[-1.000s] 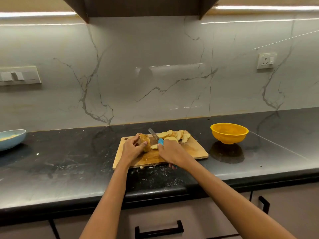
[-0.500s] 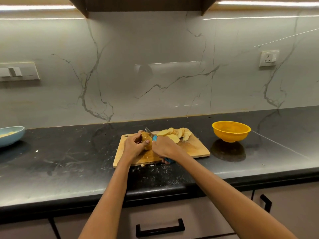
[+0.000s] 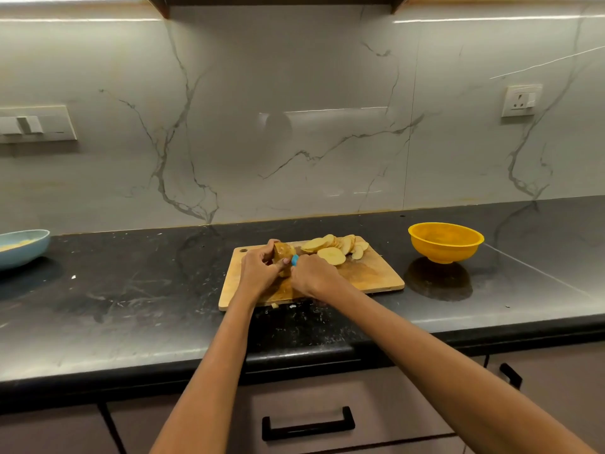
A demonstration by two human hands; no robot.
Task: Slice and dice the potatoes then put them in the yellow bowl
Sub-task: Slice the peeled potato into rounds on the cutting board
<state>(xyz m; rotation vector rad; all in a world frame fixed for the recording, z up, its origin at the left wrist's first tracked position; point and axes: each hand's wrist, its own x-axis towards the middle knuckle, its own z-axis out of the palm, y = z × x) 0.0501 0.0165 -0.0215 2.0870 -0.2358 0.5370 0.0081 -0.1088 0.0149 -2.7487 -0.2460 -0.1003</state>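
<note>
Left hand (image 3: 258,273) grips the potato (image 3: 282,253) on the cutting board (image 3: 370,276); right hand (image 3: 312,276), closed on the blue-handled knife (image 3: 295,260), abuts its right side. Slices (image 3: 332,249) lie beyond; yellow bowl (image 3: 446,242) stands farther right, nearer the right hand.

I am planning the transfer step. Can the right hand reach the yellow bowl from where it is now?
Probably yes. The yellow bowl stands on the counter to the right of the cutting board, with nothing between them. But the right hand grips the knife, so it is not free.
</note>
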